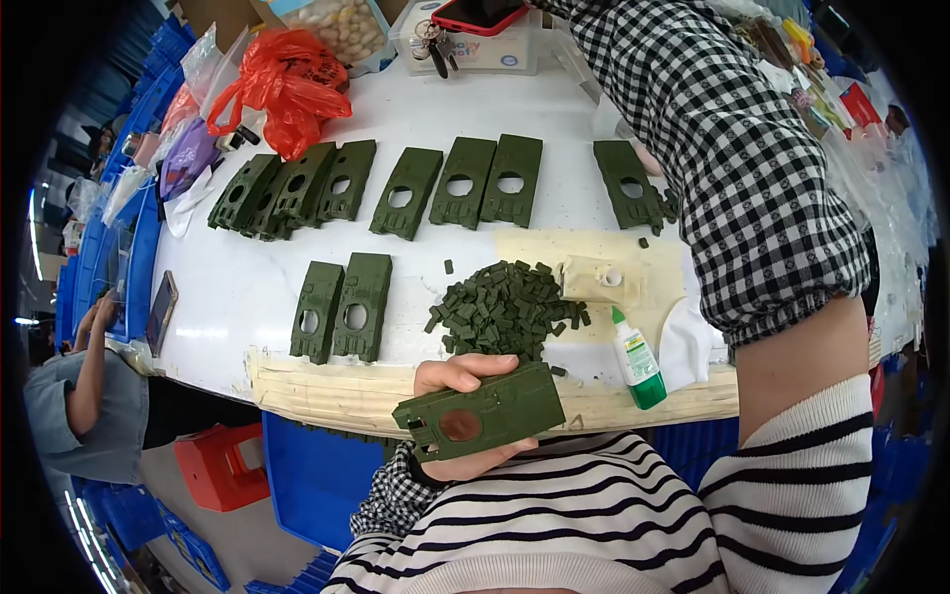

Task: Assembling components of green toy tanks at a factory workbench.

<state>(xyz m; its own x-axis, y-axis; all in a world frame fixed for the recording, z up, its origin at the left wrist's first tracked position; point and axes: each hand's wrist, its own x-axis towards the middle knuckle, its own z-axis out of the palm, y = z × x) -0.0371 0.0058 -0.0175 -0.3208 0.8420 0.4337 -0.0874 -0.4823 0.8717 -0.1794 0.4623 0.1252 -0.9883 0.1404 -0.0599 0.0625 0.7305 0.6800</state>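
My left hand (473, 374) is closed around a dark green plastic model tank hull (515, 404) with a round hole, held tilted at the table's near edge. My right arm, in a black-and-white checked sleeve cover (722, 148), stretches across the table to the top edge of the picture; its hand is out of view. Just beyond the held hull lies a heap of small dark green plastic pieces (505, 309). To its right are a green-and-white glue bottle (638, 361) and a cream-coloured block (601, 279) with a round opening.
More green hulls (368, 307) lie in rows on the white table (426, 109). Farther back are a red plastic bag (287, 89) and a clear box (475, 54) with keys and a red-cased phone. A person (84, 406) sits at the left, near a red stool (223, 467).
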